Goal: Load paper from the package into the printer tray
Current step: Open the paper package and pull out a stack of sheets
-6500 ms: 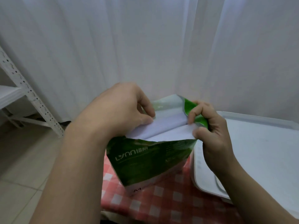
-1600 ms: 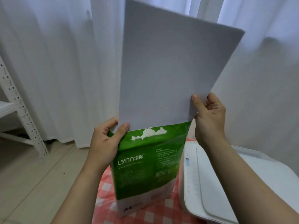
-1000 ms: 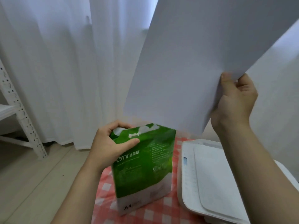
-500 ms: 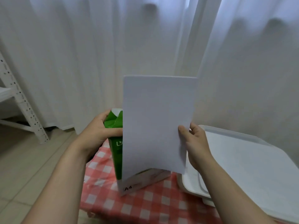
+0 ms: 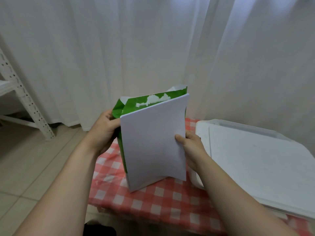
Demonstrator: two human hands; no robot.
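A stack of white paper [image 5: 153, 143] stands upright on its lower edge on the checked tablecloth, right in front of the green paper package [image 5: 146, 101]. My right hand [image 5: 190, 147] grips the stack's right edge, thumb on the front. My left hand [image 5: 105, 132] holds the package's torn upper left side, beside the stack's left edge. The package stands upright with its top torn open, mostly hidden behind the paper. The white printer [image 5: 255, 160] sits to the right with its lid shut; no tray is visible.
The red-and-white checked tablecloth [image 5: 153, 203] covers a small table whose left and front edges drop to a tiled floor [image 5: 34, 167]. White curtains hang close behind. A white perforated metal shelf frame [image 5: 25, 97] stands at the far left.
The paper came out of the package, swung up to the right, then came down. It now stands with its lower edge on the cloth in front of the package. My left hand stays on the package.
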